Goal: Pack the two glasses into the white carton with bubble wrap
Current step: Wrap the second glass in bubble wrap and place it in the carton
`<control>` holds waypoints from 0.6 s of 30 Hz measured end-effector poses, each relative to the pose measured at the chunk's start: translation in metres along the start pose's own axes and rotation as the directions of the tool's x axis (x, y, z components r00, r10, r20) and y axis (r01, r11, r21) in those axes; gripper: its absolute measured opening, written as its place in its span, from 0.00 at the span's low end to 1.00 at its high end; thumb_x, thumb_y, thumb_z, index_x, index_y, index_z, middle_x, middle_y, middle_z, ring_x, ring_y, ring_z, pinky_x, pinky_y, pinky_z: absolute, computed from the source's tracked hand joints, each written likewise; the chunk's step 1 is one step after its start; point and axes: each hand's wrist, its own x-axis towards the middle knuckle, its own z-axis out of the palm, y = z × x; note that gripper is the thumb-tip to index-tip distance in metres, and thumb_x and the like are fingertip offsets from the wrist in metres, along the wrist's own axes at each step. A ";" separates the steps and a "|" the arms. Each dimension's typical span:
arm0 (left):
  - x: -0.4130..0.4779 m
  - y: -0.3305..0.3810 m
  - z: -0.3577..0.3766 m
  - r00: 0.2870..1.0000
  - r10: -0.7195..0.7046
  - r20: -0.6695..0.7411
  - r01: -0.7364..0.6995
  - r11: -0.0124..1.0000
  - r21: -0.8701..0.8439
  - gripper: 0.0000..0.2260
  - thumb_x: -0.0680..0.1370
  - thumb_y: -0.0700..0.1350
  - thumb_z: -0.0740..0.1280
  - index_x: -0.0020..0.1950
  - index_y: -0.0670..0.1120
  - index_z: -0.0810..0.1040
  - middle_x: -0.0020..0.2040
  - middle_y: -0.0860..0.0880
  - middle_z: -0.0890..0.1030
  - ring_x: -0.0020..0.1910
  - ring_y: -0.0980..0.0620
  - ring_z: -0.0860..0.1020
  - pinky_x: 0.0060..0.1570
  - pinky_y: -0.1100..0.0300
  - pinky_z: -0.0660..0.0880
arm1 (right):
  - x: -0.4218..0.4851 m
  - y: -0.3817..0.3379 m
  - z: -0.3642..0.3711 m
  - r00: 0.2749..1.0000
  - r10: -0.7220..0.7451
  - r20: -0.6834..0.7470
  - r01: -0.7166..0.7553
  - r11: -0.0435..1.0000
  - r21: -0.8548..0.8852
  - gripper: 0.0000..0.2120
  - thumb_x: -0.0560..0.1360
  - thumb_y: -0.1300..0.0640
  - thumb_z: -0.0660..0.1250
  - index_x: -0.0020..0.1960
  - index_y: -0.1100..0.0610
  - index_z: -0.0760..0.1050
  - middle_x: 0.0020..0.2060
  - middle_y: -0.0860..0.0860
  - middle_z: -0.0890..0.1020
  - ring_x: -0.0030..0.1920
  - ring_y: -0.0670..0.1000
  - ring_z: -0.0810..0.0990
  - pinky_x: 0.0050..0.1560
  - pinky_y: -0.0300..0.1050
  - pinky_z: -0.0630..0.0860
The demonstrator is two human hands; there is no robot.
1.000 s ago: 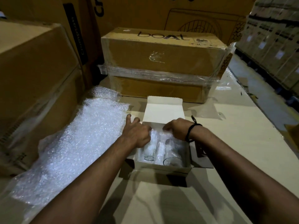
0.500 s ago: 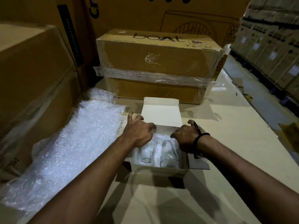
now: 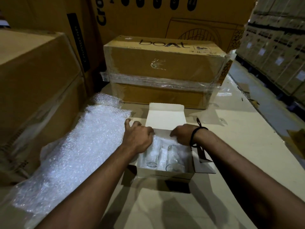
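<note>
The white carton (image 3: 165, 173) stands open in front of me, its lid flap (image 3: 165, 117) leaning back. Two clear glasses lie side by side inside on bubble wrap (image 3: 160, 142): the left glass (image 3: 152, 157) and the right glass (image 3: 173, 160), mouths toward me. My left hand (image 3: 137, 138) curls over the carton's far left corner, fingers bent down onto the wrap inside. My right hand (image 3: 182, 134), with a black band on the wrist, rests over the far right corner, fingers curled on the wrap. The fingertips are partly hidden.
A big loose sheet of bubble wrap (image 3: 74, 154) covers the surface to the left. A taped brown boAt box (image 3: 165, 71) stands just behind the carton. Large cartons (image 3: 33, 96) wall the left side. Stacked boxes (image 3: 277, 47) line an aisle on the right.
Both hands have shifted back toward the carton's far end and closer together over the wrap. The view has tilted a little; the glasses lie as before.
</note>
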 end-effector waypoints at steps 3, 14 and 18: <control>-0.002 0.002 0.000 1.000 0.010 0.005 -0.010 0.999 0.044 0.20 0.79 0.53 0.51 0.63 0.56 0.79 0.58 0.50 0.81 0.67 0.48 0.68 0.69 0.41 0.48 | 0.002 -0.016 -0.004 0.999 0.030 0.031 -0.038 0.954 0.296 0.19 0.78 0.60 0.56 0.68 0.54 0.73 0.68 0.52 0.73 0.65 0.54 0.72 0.66 0.45 0.66; 0.001 -0.010 0.003 0.997 0.065 0.038 -0.065 0.998 0.010 0.18 0.77 0.49 0.59 0.67 0.59 0.74 0.62 0.52 0.79 0.70 0.48 0.66 0.71 0.41 0.45 | 0.009 0.015 -0.007 0.997 -0.019 0.074 -0.026 0.829 0.559 0.26 0.83 0.45 0.47 0.62 0.60 0.77 0.59 0.54 0.80 0.57 0.54 0.78 0.58 0.45 0.71; 0.005 -0.010 0.000 0.979 0.103 0.175 -0.113 0.993 0.046 0.20 0.78 0.46 0.58 0.69 0.57 0.73 0.66 0.49 0.77 0.73 0.46 0.63 0.71 0.38 0.42 | 0.000 0.023 0.010 0.994 0.012 0.105 -0.030 0.986 0.164 0.29 0.79 0.36 0.44 0.66 0.50 0.73 0.65 0.52 0.75 0.62 0.55 0.73 0.66 0.51 0.67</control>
